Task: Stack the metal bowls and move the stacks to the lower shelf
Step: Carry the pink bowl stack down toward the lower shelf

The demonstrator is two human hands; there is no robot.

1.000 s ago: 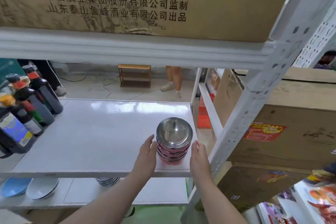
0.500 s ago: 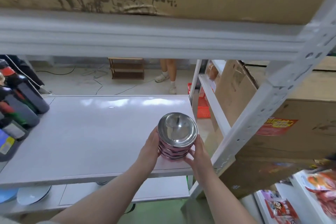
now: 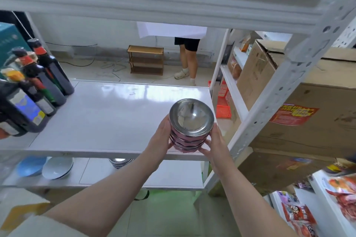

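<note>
A stack of metal bowls (image 3: 190,121), shiny inside and pink outside, is held above the front right corner of the white middle shelf (image 3: 107,119). My left hand (image 3: 162,136) presses its left side and my right hand (image 3: 213,145) cups its right side and bottom. Both hands grip the stack together. On the lower shelf (image 3: 173,177) another stack of metal bowls (image 3: 120,161) peeks out from under the middle shelf's front edge, mostly hidden.
Dark sauce bottles (image 3: 38,84) crowd the middle shelf's left end. A blue bowl (image 3: 30,165) and a pale bowl (image 3: 57,167) lie on the lower shelf's left. A slanted white upright (image 3: 273,106) and cardboard boxes (image 3: 308,111) stand right. A person's legs (image 3: 189,61) are behind the rack.
Both hands closed on the stack and lifted it off the middle shelf toward me. The view has also shifted, showing more of the lower shelf.
</note>
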